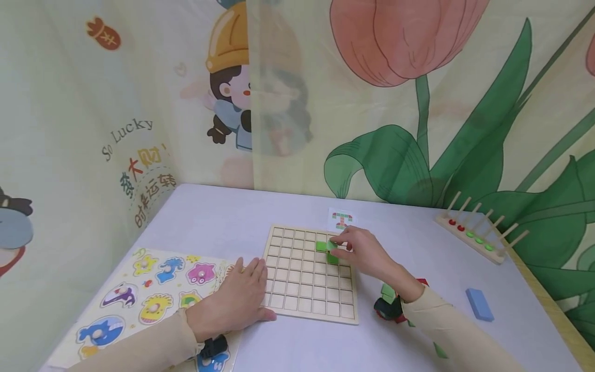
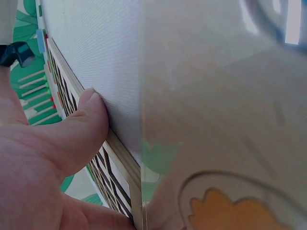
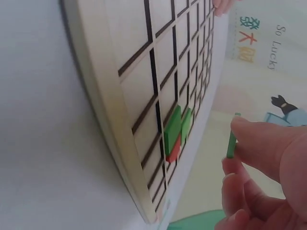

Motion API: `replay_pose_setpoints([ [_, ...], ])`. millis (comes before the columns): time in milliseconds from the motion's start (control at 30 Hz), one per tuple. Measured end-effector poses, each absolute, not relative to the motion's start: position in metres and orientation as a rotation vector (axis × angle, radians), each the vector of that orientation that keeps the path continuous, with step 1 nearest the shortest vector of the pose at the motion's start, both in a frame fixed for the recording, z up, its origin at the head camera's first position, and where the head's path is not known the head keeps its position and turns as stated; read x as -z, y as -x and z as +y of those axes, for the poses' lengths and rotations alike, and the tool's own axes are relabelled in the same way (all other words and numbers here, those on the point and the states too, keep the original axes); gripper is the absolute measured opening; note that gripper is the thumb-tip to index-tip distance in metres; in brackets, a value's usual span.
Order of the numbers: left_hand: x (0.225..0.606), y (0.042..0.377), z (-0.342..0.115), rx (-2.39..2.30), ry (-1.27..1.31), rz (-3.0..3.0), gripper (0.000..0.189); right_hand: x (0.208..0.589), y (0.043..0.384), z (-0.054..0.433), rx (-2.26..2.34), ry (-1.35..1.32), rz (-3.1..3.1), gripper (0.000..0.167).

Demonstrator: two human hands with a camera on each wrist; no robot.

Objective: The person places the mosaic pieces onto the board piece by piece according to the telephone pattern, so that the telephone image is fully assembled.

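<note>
A wooden grid board [image 1: 304,273] lies on the table, its square cells edged by raised strips. My right hand [image 1: 369,253] pinches a thin green tile [image 3: 232,143] between thumb and fingertips, above the board's far right part. Close to it, two green tiles [image 1: 332,258] and a red tile [image 3: 173,151] sit in cells of the board. With fingers straight, my left hand [image 1: 239,294] rests at the board's left edge, its thumb [image 2: 88,115] against the rim. The palm overlaps a picture puzzle board [image 1: 135,279] in the head view.
Beyond the grid board lies a pattern card [image 1: 341,219]. Several green and red pieces [image 1: 388,292] are partly hidden under the right wrist. A blue block [image 1: 480,305] lies at the right. A peg rack [image 1: 471,238] with red and green beads stands near the table's right edge.
</note>
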State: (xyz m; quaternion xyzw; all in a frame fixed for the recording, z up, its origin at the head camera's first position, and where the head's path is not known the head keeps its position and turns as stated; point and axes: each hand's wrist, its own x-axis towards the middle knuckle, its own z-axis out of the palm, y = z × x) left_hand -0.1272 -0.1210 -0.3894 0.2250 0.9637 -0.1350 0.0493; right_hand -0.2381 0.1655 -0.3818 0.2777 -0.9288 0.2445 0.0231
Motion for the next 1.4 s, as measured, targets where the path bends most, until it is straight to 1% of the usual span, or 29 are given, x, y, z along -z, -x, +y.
replay_pose_setpoints([
  [267, 0.389, 0.127, -0.12, 0.404, -0.68, 2.923, 0.095, 0.392, 0.254, 0.14, -0.761, -0.908, -2.918, 0.03],
  [467, 0.388, 0.127, -0.118, 0.407, -0.683, 2.931, 0.096, 0.395, 0.262, 0.125, -0.668, -0.977, -2.892, 0.024],
  [767, 0.387, 0.128, -0.117, 0.465, -0.688, 2.925, 0.096, 0.396, 0.265, 0.107, -0.531, -0.826, -2.961, 0.026],
  [1100, 0.388, 0.126, -0.118, 0.467, -0.679, 2.94, 0.095, 0.399, 0.265, 0.1, -0.542, -0.8, -2.991, 0.026],
  [1400, 0.388, 0.127, -0.119, 0.467, -0.679, 2.938, 0.096, 0.396, 0.261, 0.107, -0.574, -0.854, -2.967, 0.034],
])
